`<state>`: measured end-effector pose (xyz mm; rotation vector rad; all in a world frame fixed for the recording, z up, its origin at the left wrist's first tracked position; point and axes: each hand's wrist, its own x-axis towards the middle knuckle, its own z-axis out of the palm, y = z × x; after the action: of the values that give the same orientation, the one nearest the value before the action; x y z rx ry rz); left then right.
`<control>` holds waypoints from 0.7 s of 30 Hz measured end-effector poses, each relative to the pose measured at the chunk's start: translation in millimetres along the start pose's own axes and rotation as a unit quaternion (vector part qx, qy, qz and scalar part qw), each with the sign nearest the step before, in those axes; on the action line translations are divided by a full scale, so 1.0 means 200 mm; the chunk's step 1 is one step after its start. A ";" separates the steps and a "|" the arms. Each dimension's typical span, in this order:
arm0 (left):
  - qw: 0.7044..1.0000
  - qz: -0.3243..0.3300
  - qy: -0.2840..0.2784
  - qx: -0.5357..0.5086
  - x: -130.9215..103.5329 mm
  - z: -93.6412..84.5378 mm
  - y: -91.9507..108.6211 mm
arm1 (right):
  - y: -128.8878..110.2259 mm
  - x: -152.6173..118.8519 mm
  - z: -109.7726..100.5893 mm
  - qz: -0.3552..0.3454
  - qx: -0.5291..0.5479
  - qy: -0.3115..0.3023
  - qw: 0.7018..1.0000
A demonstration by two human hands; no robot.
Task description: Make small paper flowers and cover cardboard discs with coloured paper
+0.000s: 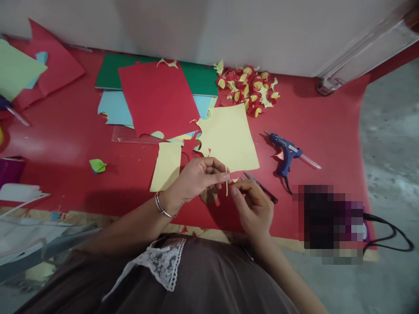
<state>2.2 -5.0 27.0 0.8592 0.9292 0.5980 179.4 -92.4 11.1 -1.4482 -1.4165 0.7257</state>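
My left hand [204, 176] pinches a thin pale yellow strip [226, 185] between thumb and fingers, the strip standing nearly upright. Close to its right, my right hand [253, 203] has thumb and index finger near together; a small pale scrap [235, 180] shows by their tips, and whether they grip it is hard to make out. Beyond the hands lies a yellow sheet [232, 139] with a scalloped left edge. Scissors [262, 187] rest just behind my right hand, partly covered. A smaller yellow piece [166, 165] lies left of my left hand.
A blue glue gun [285, 152] lies at right, near a pixelated dark object [327, 218]. Red and yellow paper pieces [248, 89] are heaped at the back. A red sheet [160, 100] covers green and blue sheets. A green paper leaf [97, 165] sits at left.
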 end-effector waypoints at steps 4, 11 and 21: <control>1.000 -0.009 0.008 -0.014 0.01 0.00 0.00 | 0.02 0.02 -0.01 -0.144 -0.089 0.002 0.986; 0.999 -0.032 -0.006 0.023 0.00 0.01 -0.01 | 0.02 0.03 -0.02 -0.202 -0.148 -0.008 0.968; 0.995 -0.053 -0.037 0.071 -0.02 0.02 -0.01 | -0.01 0.06 -0.03 -0.096 -0.112 -0.023 0.989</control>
<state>3.2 -9.6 28.7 0.9464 0.9519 0.4097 186.2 -81.6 18.1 -1.4457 -1.6896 0.4941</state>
